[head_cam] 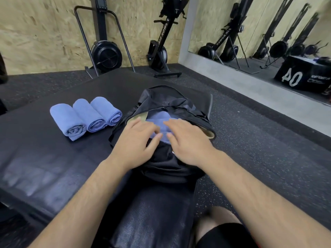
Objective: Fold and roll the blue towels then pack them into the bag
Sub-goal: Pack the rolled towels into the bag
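The black bag (166,111) lies open on a dark mat (44,158). A blue towel (158,122) sits inside the opening. Both hands rest palm-down on it: the left hand (138,140) on the towel's left part, the right hand (186,140) on its right part, thumbs nearly meeting. Fingers are spread flat and grasp nothing. Three rolled towels (86,117) lie side by side on the mat, just left of the bag, the rightmost touching its edge. Rowers (105,51) stand against the wall.
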